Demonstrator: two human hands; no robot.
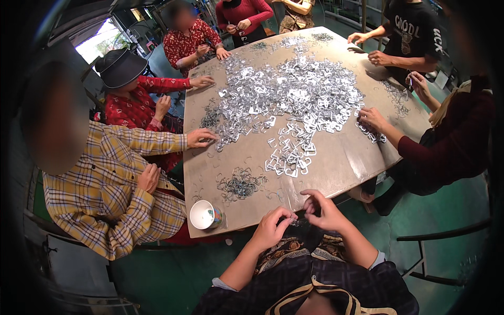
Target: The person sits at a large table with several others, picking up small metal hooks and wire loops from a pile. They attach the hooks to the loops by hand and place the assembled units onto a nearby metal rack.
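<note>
Both hands' grip pinches small metal clip (295,220) at table (336,163) edge

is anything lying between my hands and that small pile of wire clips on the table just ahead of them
Nothing visible does. The left hand and right hand are at the table edge, pinching a small metal piece together. The wire clip pile lies just beyond on bare tabletop. The cup sits off to the left.

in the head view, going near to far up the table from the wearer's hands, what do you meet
left hand and right hand pinching a small metal piece → paper cup on its side at the table edge → small dark pile of wire clips → big heap of shiny metal clips
</note>
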